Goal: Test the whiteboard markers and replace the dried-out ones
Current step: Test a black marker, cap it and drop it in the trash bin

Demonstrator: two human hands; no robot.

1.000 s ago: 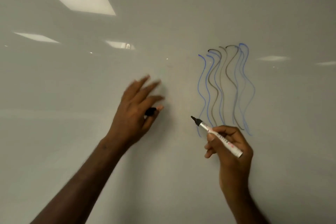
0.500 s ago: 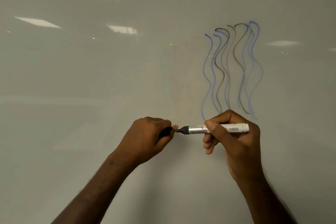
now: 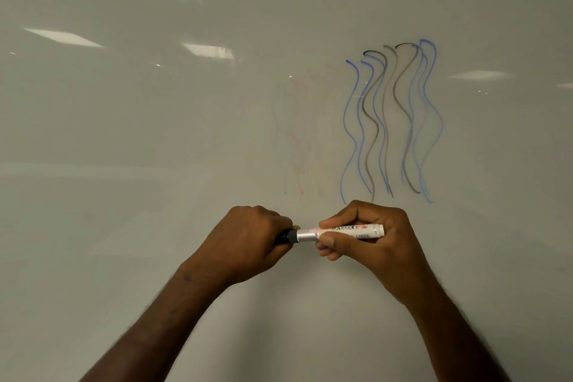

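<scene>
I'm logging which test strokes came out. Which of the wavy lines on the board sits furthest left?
The lone blue wavy line on the whiteboard. It is blue like several others, but no other stroke crosses it, and it ends just above the right hand.

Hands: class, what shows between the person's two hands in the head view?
A short silver stretch of the marker bridges the left hand and right hand; whiteboard behind.

The board (image 3: 155, 257) is smooth and glossy, mirroring ceiling lights. Between the fingers, the marker (image 3: 341, 231) has a shiny silver barrel with a worn printed label; its cap (image 3: 290, 236) looks matt black plastic.
</scene>
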